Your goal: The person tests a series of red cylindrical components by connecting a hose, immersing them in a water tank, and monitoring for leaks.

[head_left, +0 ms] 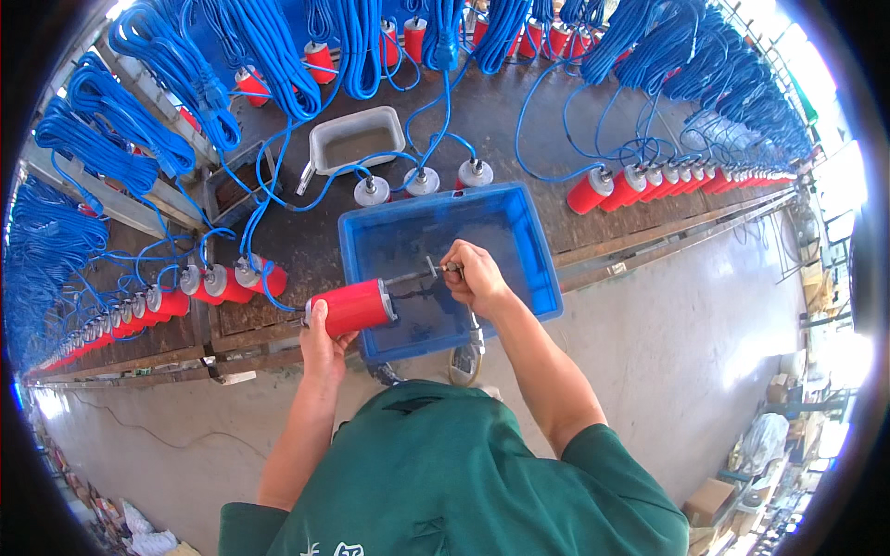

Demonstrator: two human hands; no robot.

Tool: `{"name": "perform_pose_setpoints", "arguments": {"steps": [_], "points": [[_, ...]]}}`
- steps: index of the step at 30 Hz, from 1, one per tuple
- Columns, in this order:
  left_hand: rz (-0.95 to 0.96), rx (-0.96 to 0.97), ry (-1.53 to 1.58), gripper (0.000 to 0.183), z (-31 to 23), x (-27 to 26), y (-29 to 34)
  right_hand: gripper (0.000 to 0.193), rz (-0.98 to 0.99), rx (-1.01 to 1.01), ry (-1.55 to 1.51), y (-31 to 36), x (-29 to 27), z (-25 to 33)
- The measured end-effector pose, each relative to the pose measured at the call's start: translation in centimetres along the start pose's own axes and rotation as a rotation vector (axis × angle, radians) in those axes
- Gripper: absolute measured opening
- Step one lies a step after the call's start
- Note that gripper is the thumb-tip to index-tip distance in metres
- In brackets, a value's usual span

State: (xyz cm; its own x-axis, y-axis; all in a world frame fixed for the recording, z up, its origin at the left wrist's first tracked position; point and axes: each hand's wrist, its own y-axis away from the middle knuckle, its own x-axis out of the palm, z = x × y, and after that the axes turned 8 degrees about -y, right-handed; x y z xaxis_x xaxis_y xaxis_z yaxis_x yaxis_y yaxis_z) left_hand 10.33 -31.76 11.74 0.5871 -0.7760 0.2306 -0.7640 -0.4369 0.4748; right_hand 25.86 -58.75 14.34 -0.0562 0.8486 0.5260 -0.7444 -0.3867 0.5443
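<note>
My left hand [322,348] is wrapped round the near end of a red cylinder with grey end caps [349,308], perhaps a pump motor. It is tilted sideways over a blue plastic bin [544,248]. A thin metal shaft [404,278] extends from its right end toward my right hand [476,281]. My right fingers are closed on a small dark, rod-like piece [451,268] beside a flat metal crosspiece [431,267] near the shaft's end. Whether these parts are joined I cannot tell. The liquid-looking bottom of the bin shows below.
Behind the bin stand several red cylinders with grey tops [423,182] and a grey tub [389,120]. More red cylinders [593,190] line the dark bench [501,120] on both sides. Coiled blue cables [269,56] hang overhead, their loose lengths running down to the cylinders.
</note>
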Motion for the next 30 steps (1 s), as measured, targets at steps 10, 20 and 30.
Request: {"name": "perform_pose_setpoints", "arguments": {"steps": [10, 20, 30], "points": [[-0.06, 0.024, -0.007, 0.053, 0.0, 1.6, 0.7, 0.016, 0.036, 0.036, 0.038, 0.5, -2.3, 1.8], [-0.214, 0.571, -0.425, 0.056, 2.3, 5.9, 1.4, 0.032, 0.104, -0.593, 0.466, 15.1, -17.4, 18.5], [-0.007, 0.055, -0.273, 0.043, 5.3, 13.3, -2.2, 0.023, -0.657, -0.138, 0.636, 10.4, -35.8, 6.9]]}}
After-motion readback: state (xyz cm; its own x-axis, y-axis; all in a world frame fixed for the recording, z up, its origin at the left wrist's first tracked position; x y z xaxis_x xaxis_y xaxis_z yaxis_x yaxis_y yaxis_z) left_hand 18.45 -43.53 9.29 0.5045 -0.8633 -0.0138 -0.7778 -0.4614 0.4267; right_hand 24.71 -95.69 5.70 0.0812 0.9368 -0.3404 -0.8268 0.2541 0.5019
